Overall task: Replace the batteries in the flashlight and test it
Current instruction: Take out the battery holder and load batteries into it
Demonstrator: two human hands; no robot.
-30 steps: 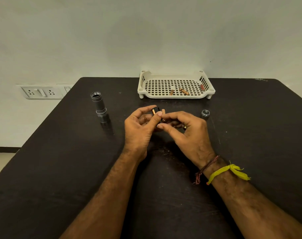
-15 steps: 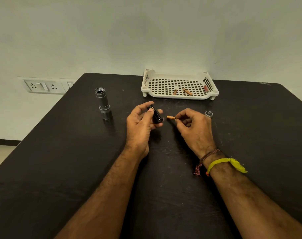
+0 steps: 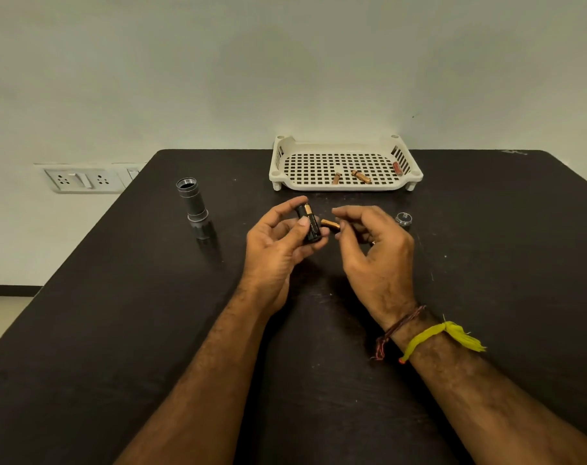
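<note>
My left hand (image 3: 278,243) grips a small black battery holder (image 3: 309,223) with a copper-and-black battery seated in it, tilted upright above the table. Just right of it, my right hand (image 3: 374,253) pinches a single copper-coloured battery (image 3: 330,224) between thumb and fingers, its free end pointing at the holder and a small gap apart. The grey flashlight body (image 3: 194,207) stands on its head at the left, open threaded end up. Its tail cap (image 3: 403,218) lies on the table right of my right hand.
A white perforated tray (image 3: 345,187) at the table's far edge holds three loose batteries (image 3: 361,176). The black table (image 3: 117,313) ends near a pale wall, with a socket panel (image 3: 84,178) low on the left.
My hands drew apart, the right one taking a battery out to the right, then came close again. The holder in my left hand now shows its battery side.
</note>
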